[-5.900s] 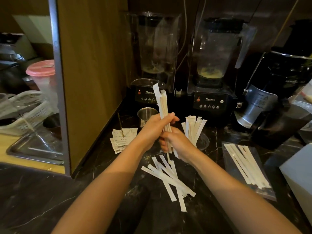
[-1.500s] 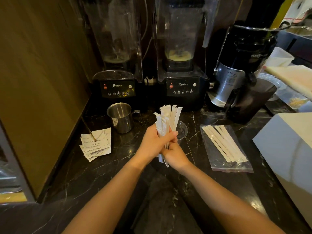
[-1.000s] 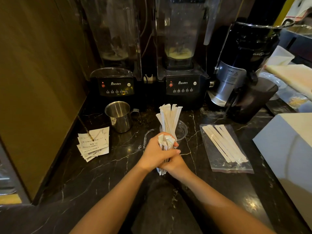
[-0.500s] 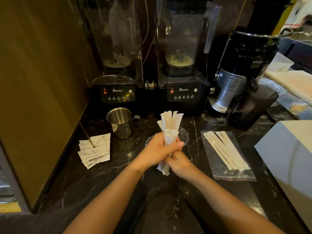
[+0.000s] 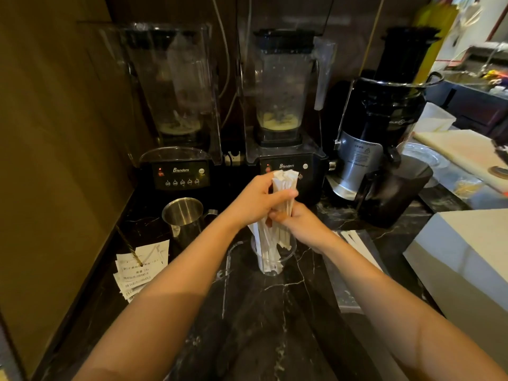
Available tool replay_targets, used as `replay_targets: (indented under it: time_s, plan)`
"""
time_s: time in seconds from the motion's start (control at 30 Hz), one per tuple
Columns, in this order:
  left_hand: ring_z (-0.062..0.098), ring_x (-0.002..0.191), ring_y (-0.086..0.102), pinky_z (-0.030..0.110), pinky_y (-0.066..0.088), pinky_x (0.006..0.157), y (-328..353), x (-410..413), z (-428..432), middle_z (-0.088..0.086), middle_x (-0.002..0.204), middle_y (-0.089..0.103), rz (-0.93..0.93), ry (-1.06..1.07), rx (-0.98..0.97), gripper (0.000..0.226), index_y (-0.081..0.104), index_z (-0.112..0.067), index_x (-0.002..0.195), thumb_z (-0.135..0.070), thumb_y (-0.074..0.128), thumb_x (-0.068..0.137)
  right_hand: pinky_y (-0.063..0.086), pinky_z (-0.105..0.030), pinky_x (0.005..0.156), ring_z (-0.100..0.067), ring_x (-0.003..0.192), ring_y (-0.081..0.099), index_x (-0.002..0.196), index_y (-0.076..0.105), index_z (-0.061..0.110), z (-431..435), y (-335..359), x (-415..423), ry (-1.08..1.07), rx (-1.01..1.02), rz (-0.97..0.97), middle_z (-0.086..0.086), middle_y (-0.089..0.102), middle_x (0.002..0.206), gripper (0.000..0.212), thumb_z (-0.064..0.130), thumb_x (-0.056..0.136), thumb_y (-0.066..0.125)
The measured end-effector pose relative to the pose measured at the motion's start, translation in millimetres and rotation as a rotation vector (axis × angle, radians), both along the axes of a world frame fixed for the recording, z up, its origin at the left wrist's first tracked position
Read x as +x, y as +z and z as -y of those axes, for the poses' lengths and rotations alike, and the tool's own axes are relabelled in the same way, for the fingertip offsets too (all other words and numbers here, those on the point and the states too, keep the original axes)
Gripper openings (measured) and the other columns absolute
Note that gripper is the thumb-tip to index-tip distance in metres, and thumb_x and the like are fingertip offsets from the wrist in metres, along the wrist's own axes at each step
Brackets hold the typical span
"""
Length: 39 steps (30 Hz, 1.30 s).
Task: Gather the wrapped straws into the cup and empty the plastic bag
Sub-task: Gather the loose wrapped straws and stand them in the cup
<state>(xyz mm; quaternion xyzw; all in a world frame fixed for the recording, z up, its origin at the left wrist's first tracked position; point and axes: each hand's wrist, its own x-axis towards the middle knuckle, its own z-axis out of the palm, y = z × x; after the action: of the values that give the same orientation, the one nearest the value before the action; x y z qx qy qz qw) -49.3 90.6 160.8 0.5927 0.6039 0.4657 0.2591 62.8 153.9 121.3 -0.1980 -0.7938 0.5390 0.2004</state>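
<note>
A bundle of white wrapped straws (image 5: 283,188) stands upright over a clear plastic cup (image 5: 272,259) on the black marble counter, lower ends inside the cup. My left hand (image 5: 255,202) grips the bundle near its top. My right hand (image 5: 299,224) holds it just below, from the right. A clear plastic bag (image 5: 346,295) with more wrapped straws (image 5: 357,243) lies flat to the right, mostly hidden behind my right forearm.
Two blenders (image 5: 286,133) and a black juicer (image 5: 384,138) line the back. A steel jug (image 5: 184,218) and a stack of paper receipts (image 5: 140,270) sit to the left by the wooden wall. A white box (image 5: 467,259) stands at the right.
Both hands have lifted the bundle from the counter and brought it over the cup, lowering its ends inside. The straws that lay loose on the counter are gathered into the bundle.
</note>
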Motion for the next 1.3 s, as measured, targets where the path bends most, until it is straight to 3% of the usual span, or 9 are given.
replay_targets:
  time_s: [0.13, 0.2, 0.37, 0.43, 0.53, 0.73, 0.9, 1.03, 1.3]
  plan:
    - [0.024, 0.087, 0.064, 0.017, 0.050, 0.073, -22, -4, -5, 0.017, 0.095, 0.066, -0.005, 0.043, -0.040, 0.027, 0.058, -0.004, 0.106, -0.018, 0.058, 0.084, 0.047, -0.008, 0.072, 0.007, 0.075, 0.060, 0.095, 0.056, 0.024, -5, -19, -3, -0.005, -0.024, 0.066, 0.009, 0.060, 0.083, 0.016, 0.012, 0.091, 0.046]
    - [0.020, 0.088, 0.063, 0.021, 0.049, 0.075, -28, -4, -7, 0.009, 0.092, 0.064, -0.015, 0.054, -0.048, 0.024, 0.059, -0.005, 0.103, -0.017, 0.060, 0.083, 0.044, -0.003, 0.066, 0.010, 0.073, 0.059, 0.088, 0.056, 0.027, -7, -25, -5, -0.019, -0.031, 0.092, 0.009, 0.061, 0.083, 0.020, 0.010, 0.090, 0.046]
    - [0.011, 0.091, 0.059, 0.021, 0.048, 0.080, -43, -7, -10, 0.003, 0.101, 0.062, -0.093, 0.119, -0.035, 0.041, 0.054, -0.014, 0.116, -0.017, 0.067, 0.077, 0.045, -0.007, 0.076, 0.000, 0.100, 0.054, 0.120, 0.048, 0.019, -14, -33, -6, -0.039, -0.030, 0.059, 0.013, 0.057, 0.104, 0.036, 0.010, 0.085, 0.054]
    - [0.008, 0.084, 0.058, 0.017, 0.048, 0.075, -51, -8, -8, 0.001, 0.095, 0.060, -0.148, 0.159, -0.024, 0.043, 0.052, -0.015, 0.117, -0.015, 0.067, 0.077, 0.043, -0.004, 0.070, -0.001, 0.097, 0.054, 0.114, 0.046, 0.020, -17, -34, -4, -0.078, 0.007, 0.053, 0.017, 0.052, 0.099, 0.035, 0.012, 0.083, 0.058]
    - [0.015, 0.087, 0.061, 0.030, 0.051, 0.079, -59, -8, -4, 0.005, 0.095, 0.064, -0.249, 0.197, -0.005, 0.036, 0.054, -0.016, 0.115, -0.015, 0.064, 0.080, 0.041, 0.000, 0.069, 0.001, 0.091, 0.052, 0.121, 0.039, 0.017, -18, -37, -3, -0.112, 0.064, 0.040, 0.019, 0.049, 0.099, 0.046, 0.016, 0.081, 0.062]
    - [0.022, 0.103, 0.053, 0.033, 0.028, 0.090, -67, -11, 1, 0.006, 0.107, 0.067, -0.658, 0.246, 0.065, 0.028, 0.058, -0.017, 0.116, -0.021, 0.049, 0.089, 0.029, -0.022, 0.096, -0.011, 0.125, 0.034, 0.136, 0.030, 0.019, -17, -39, -3, -0.177, 0.339, 0.093, -0.003, 0.035, 0.138, 0.058, 0.019, 0.085, 0.058]
    - [0.021, 0.131, 0.031, 0.033, 0.009, 0.101, -75, -17, 8, 0.002, 0.136, 0.049, -0.882, 0.256, 0.015, 0.034, 0.050, -0.021, 0.125, -0.025, 0.042, 0.092, 0.015, -0.032, 0.111, -0.017, 0.140, 0.011, 0.141, 0.021, 0.019, -17, -45, 0, -0.142, 0.598, 0.269, -0.003, 0.018, 0.153, 0.060, 0.032, 0.089, 0.048]
    - [0.017, 0.141, 0.010, 0.043, -0.004, 0.112, -81, -16, 11, -0.002, 0.150, 0.029, -0.924, 0.183, -0.121, 0.042, 0.031, -0.027, 0.136, -0.031, 0.033, 0.094, 0.007, -0.036, 0.114, -0.018, 0.142, -0.001, 0.143, 0.009, 0.022, -17, -46, 2, -0.120, 0.697, 0.376, -0.002, 0.004, 0.156, 0.065, 0.039, 0.090, 0.043]
    - [0.014, 0.137, -0.016, 0.042, -0.015, 0.108, -73, -11, 12, 0.002, 0.155, 0.003, -0.957, 0.208, -0.147, 0.050, 0.009, -0.036, 0.139, -0.041, 0.029, 0.093, -0.003, -0.047, 0.113, -0.022, 0.140, -0.018, 0.130, -0.027, 0.038, -17, -33, 12, -0.150, 0.664, 0.455, -0.006, -0.023, 0.153, 0.083, 0.049, 0.087, 0.043]
